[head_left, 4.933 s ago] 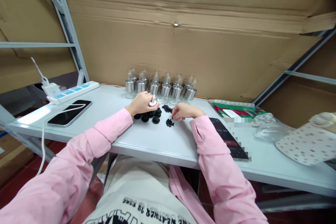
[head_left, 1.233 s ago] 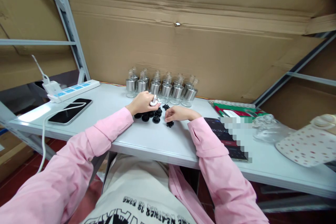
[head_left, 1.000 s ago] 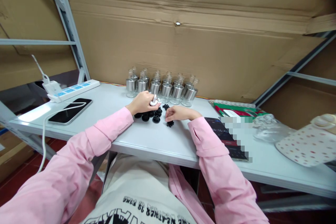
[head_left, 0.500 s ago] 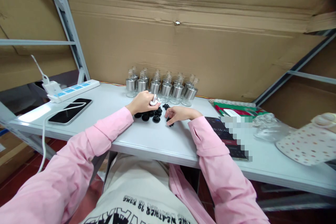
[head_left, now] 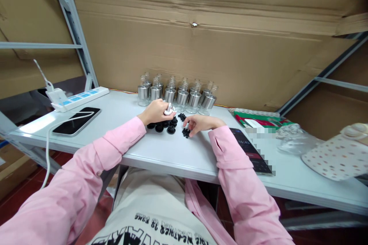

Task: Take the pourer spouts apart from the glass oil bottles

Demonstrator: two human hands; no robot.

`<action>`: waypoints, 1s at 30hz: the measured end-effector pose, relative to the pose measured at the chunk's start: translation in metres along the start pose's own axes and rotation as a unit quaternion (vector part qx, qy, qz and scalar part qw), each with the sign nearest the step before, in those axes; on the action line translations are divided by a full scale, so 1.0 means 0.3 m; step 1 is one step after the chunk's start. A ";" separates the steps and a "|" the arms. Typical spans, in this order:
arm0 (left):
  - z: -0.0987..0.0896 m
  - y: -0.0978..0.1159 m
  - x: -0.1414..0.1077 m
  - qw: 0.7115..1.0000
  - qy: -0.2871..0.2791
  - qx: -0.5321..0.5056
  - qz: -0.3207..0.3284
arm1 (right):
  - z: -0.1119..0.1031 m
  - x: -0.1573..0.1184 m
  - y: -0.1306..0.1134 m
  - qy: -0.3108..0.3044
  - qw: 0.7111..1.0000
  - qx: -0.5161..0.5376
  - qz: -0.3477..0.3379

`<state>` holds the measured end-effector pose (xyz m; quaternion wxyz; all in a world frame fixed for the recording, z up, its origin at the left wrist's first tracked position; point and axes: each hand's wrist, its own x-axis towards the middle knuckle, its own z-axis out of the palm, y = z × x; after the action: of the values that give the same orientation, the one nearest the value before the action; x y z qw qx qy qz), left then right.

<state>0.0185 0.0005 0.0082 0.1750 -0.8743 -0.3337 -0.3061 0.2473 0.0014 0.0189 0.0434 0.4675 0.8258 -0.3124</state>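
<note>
My left hand [head_left: 155, 111] is closed round a small white piece [head_left: 169, 110] with a round base and an upright stem; its exact kind is unclear. Just below that hand, several black round caps [head_left: 171, 129] lie in a cluster on the white table [head_left: 172, 153]. My right hand [head_left: 199, 123] hovers by a little heap of tiny black parts [head_left: 186, 133], its thumb and fingers apart and nothing visible between them. Another small heap of black parts [head_left: 182, 116] lies slightly farther back. Behind both hands, glass bottles [head_left: 183, 95] with silver metal bands stand in rows.
A phone [head_left: 77, 121] with a white cable and a power strip [head_left: 83, 98] lie on the left. To the right are a tablet-like device [head_left: 253, 151], red and green packets [head_left: 255, 118], clear plastic [head_left: 299, 141] and a dotted bag [head_left: 336, 157]. A cardboard wall [head_left: 201, 53] closes off the back.
My right hand has shifted slightly right, its fingers spreading from the near heap of tiny black parts, which now shows more. The left hand stays put with the white piece.
</note>
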 end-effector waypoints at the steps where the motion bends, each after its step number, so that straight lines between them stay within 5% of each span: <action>1: 0.000 0.000 0.000 1.000 0.000 0.002 0.001 | -0.001 0.001 -0.001 0.000 1.000 0.000 -0.004; 30: -0.001 0.001 0.000 1.000 -0.002 0.010 0.005 | 0.007 0.003 -0.028 0.030 0.999 -0.025 -0.006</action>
<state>0.0187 0.0001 0.0086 0.1847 -0.8747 -0.3327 -0.3002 0.2395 -0.0021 0.0208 0.0286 0.4704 0.8369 -0.2783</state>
